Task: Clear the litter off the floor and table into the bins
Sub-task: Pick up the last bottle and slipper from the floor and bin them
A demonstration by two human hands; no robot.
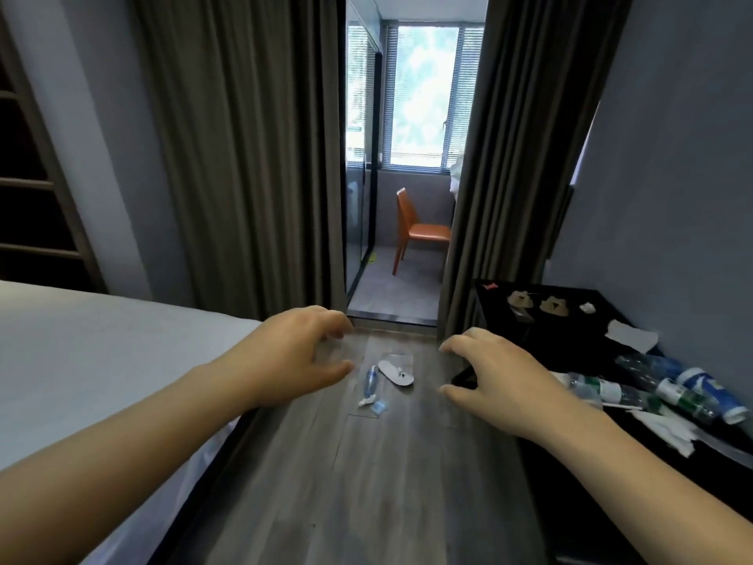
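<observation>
From the head camera we see a small cluster of litter on the wooden floor [366, 462], between the bed [102, 352] and the black table [570, 340]. A clear plastic bottle [370, 379] lies on its side there. Its long axis runs almost straight away from us, with the far end tipped slightly right. We cannot tell which end carries the cap. Just right of it a white slipper [396, 373] lies flat, its long axis slanting from far left to near right. By the bottle's near end sit a white scrap [364, 400] and a small blue scrap [379, 407], close together.

On the table a blue-labelled bottle [709, 391], a green-labelled bottle [684, 401] and a third bottle [591, 387] lie on their sides, all slanting from far left to near right. A white tissue [629, 335] lies farther back, and crumpled white paper [668, 432] lies nearer us.

Both bare arms reach forward with palms turned down. The left hand [301, 352] hovers by the bed's corner, left of the floor litter. The right hand [501, 377] hovers at the table's near corner, right of the litter. Each grip is loosely spread, with fingers bent and the thumb apart from them, and holds nothing. The thumbs point toward each other.
</observation>
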